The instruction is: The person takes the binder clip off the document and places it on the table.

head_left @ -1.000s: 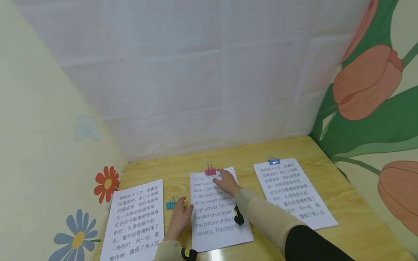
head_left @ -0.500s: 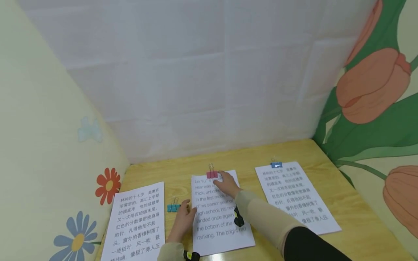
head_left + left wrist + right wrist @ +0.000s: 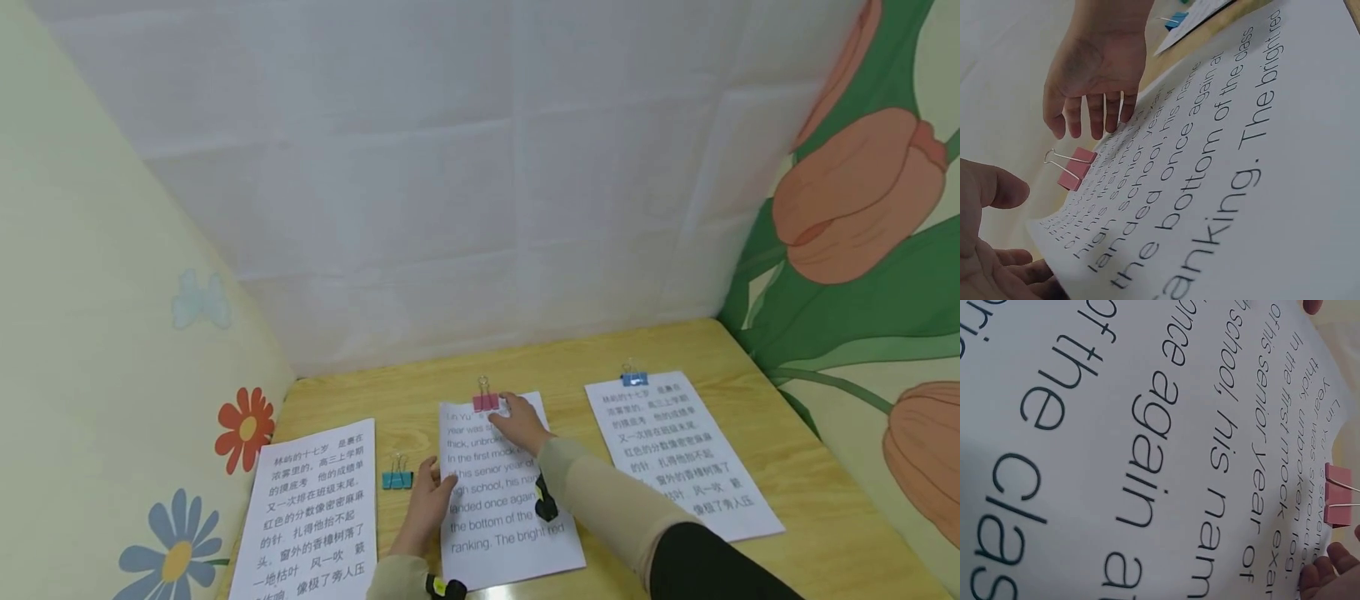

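A stack of printed white paper [image 3: 517, 533] lies in the middle of the table, with a pink binder clip [image 3: 486, 402] on its top edge, wire handles up. My left hand [image 3: 430, 507] is at the stack's left edge, thumb raised over the print; in the left wrist view, its other fingers [image 3: 1032, 272] are partly hidden behind the paper's edge. My right hand [image 3: 521, 422] hovers around the top right of the page, fingers loosely extended beside the pink clip. In the right wrist view, its fingertips [image 3: 1329, 569] show just below the clip.
A teal binder clip [image 3: 397, 480] stands on the wooden table [image 3: 408, 429] left of my left hand. Printed sheets [image 3: 311, 517] lie at the left without a visible clip. On the right, more printed paper [image 3: 693, 467] bears a blue binder clip [image 3: 634, 379]. A white cloth [image 3: 420, 208] hangs behind.
My left hand has shifted slightly right, over the left edge of the middle stack, uncovering more of the teal clip. The right hand has stayed beside the pink clip.
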`<state>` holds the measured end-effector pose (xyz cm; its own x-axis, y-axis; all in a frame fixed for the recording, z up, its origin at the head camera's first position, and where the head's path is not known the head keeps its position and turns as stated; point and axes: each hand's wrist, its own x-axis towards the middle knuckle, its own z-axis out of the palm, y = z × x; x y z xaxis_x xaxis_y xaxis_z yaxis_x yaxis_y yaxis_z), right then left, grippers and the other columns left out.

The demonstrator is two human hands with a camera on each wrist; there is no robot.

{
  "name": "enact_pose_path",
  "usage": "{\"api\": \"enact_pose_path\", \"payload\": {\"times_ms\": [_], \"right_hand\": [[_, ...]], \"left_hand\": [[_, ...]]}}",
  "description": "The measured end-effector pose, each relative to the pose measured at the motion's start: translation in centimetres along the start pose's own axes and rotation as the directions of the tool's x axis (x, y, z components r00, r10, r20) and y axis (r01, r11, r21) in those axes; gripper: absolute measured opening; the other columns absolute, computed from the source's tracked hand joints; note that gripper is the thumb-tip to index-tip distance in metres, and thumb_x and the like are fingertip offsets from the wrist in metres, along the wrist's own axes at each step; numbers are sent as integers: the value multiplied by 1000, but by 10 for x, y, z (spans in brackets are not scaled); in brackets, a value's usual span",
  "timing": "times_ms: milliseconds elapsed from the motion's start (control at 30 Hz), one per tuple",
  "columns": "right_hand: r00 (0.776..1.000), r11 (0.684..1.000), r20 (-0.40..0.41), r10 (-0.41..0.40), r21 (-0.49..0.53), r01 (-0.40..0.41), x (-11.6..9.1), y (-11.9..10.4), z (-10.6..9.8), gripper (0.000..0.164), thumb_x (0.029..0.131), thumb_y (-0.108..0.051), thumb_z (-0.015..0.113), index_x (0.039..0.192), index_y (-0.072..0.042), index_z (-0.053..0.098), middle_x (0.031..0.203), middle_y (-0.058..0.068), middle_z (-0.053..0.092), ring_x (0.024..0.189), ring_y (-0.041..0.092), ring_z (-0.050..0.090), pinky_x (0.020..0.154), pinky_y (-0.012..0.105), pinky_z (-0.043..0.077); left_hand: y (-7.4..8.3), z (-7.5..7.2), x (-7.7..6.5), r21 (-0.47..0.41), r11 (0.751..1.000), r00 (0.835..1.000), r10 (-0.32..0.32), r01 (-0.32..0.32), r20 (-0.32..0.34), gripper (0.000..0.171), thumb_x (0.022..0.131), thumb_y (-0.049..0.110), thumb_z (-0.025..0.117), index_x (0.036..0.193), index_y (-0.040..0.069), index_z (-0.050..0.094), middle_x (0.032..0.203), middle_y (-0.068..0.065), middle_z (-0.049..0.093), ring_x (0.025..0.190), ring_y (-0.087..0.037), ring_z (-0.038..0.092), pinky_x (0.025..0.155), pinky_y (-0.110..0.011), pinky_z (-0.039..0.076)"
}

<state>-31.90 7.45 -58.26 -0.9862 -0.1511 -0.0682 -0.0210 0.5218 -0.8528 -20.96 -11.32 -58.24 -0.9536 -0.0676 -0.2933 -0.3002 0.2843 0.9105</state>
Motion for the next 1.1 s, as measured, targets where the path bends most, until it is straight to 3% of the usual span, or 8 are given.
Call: {"api": "enact_pose_path", "payload": {"times_ms": [133, 233, 300, 700, 1100], "right_hand": [[1000, 1000, 0, 1, 7, -1, 0, 1, 0, 59, 100, -24, 62, 148, 7, 47, 147, 28, 51, 137, 45, 47, 115, 55, 35], [1000, 1000, -8, -5, 17, 5, 1, 2, 0, 58, 99, -23, 62, 147, 8, 47, 145, 29, 52, 135, 45, 48, 114, 56, 37], [1000, 1000, -12, -22, 9, 22, 1, 3, 1, 58, 98, -22, 62, 145, 9, 49, 142, 30, 54, 133, 46, 50, 113, 56, 39], [1000, 999, 15, -25, 37, 25, 0, 0, -7, 55, 101, -21, 59, 146, 8, 49, 135, 25, 60, 118, 39, 61, 107, 53, 46], [1000, 1000, 27, -1, 29, 0, 0, -2, -12, 55, 102, -24, 59, 148, 5, 48, 142, 26, 56, 129, 42, 55, 110, 55, 42]], "left_hand": [[-2, 9, -1, -62, 998, 1000, -18, 18, 8, 54, 107, 12, 47, 154, -7, 29, 124, -25, 61, 92, -25, 67, 83, -43, 55], [-5, 17, -2, -35, 999, 999, 8, -7, 37, 43, 107, 9, 45, 147, -7, 40, 100, -13, 65, 80, -21, 65, 73, -36, 52], [-7, 22, -3, -8, 999, 998, 33, -33, 58, 41, 107, 8, 44, 146, -6, 42, 94, -8, 63, 78, -19, 63, 71, -35, 50], [-7, 23, -9, -88, 995, 995, 60, -52, 84, 47, 109, 12, 40, 155, 2, 36, 95, -9, 63, 77, -22, 63, 73, -37, 50], [-10, 18, -11, -76, 996, 994, 51, -43, 97, 48, 110, 14, 37, 156, 4, 35, 95, -8, 64, 77, -22, 64, 74, -37, 51]]}}
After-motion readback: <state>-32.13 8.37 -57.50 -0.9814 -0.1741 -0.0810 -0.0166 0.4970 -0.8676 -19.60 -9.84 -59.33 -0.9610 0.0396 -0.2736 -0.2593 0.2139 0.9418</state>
